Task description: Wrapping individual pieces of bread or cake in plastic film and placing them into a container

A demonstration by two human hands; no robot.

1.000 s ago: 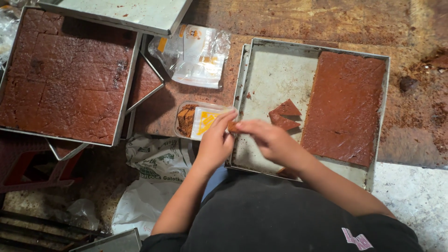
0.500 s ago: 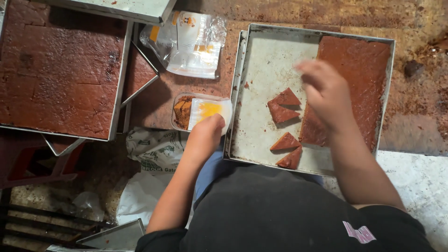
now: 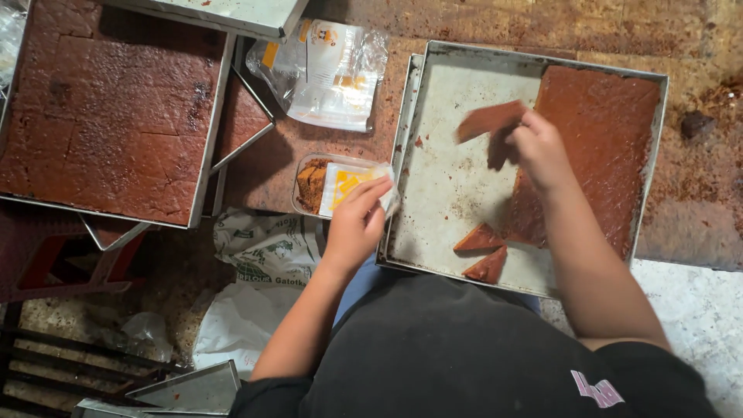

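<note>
- The cake slab (image 3: 604, 147) was reddish brown.
- The metal tray (image 3: 449, 178) was dull grey, speckled with crumbs.
- The clear wrapper (image 3: 348, 182) carried a yellow-and-white label.
- The shirt (image 3: 464, 356) was black.

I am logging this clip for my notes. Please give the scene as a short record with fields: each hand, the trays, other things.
left hand: grips the clear plastic tub, which holds brown pieces and a yellow-and-white label
right hand: lifts a brown slice above the metal tray
tray contents: brown slab on its right part; two cut triangles near the front edge
left side: full tray of scored brown cake
behind tub: clear plastic bags
</note>
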